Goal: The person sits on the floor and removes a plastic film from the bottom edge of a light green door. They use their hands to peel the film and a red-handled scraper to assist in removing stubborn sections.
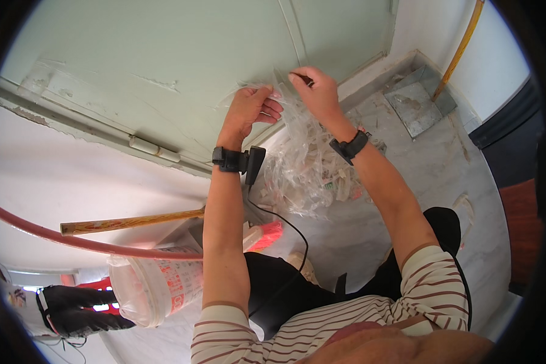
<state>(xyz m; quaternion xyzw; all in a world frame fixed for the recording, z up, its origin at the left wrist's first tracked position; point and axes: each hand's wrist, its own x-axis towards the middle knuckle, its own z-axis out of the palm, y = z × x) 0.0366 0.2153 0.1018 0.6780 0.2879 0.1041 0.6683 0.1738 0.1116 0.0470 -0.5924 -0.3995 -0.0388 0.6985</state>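
My left hand [255,104] is at the lower part of a pale green door [200,50], its thumb and index finger pinched on clear plastic film [280,91]. To its right, my right hand [316,91] has its thumb and fingertips pressed together beside the film; whether film lies between them I cannot tell. Strands of the film trail down to a heap of crumpled clear plastic [305,168] on the marble-look floor. Torn film residue [157,83] clings to the door further left. Both wrists wear black straps, the left one with a device and cable.
A metal dustpan [414,109] with a wooden handle stands in the right corner. At the left are a white plastic bucket [157,291], another wooden handle [132,223], a red hose [86,242] and a red-bristled brush [268,234]. A person in dark trousers [77,309] is beyond the bucket.
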